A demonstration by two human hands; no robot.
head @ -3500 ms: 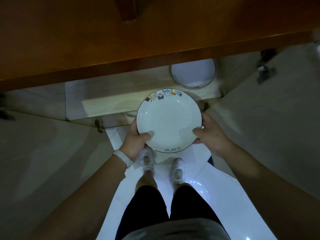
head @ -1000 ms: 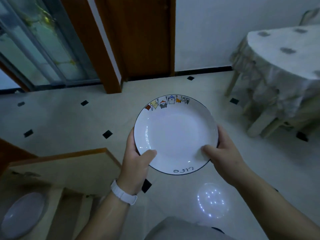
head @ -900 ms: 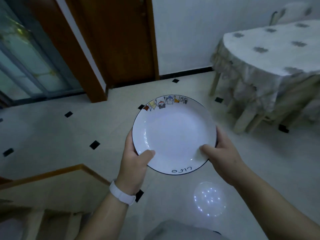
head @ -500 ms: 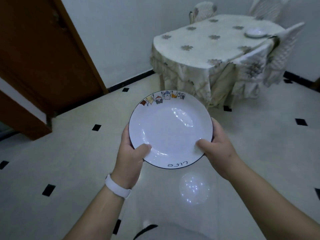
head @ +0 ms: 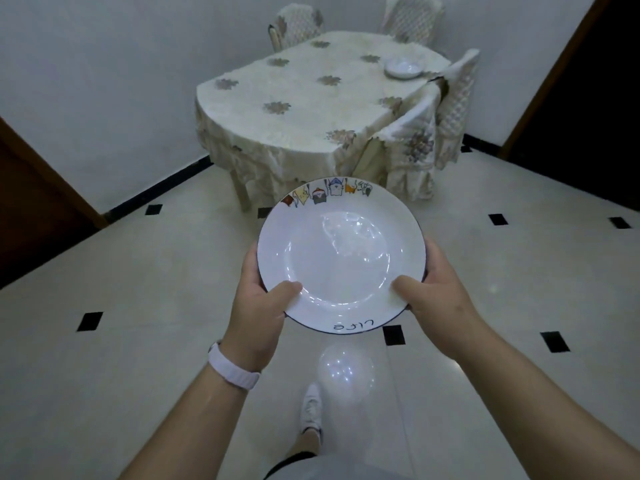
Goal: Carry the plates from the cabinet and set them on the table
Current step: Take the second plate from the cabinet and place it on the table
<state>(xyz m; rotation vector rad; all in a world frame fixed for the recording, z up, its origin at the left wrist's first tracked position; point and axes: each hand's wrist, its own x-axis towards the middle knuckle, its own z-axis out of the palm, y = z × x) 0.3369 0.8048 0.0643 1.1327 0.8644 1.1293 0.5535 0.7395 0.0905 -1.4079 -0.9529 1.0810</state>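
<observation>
Between the two hands, held out before the person's body, is a white plate (head: 341,258) with a thin dark rim. The left hand (head: 258,306) grips its lower left edge: the thumb (head: 287,289) lies on top of the rim and the fingers go under the plate, where they are hidden. The right hand (head: 434,292) grips the lower right edge in the same way, with its thumb on the rim and its fingers curled around the outside. The plate is face up and nearly level, and it touches nothing except the two hands. On the rim far from the hands there is a row of small coloured drawings (head: 327,195), and on the rim near the wrists a short written word (head: 353,326). A white band (head: 232,370) is on the left wrist.

Beyond the hands, well apart from the plate, stands the surface (head: 311,109), covered with a pale cloth with flower patterns. On its far right part, ahead and to the right of the right hand, lies a small white dish (head: 402,68). A covered chair (head: 453,98) stands at its right side. Under the hands is a pale tiled floor (head: 138,289) with small black squares, and below the plate one white shoe (head: 311,408) of the person is seen.
</observation>
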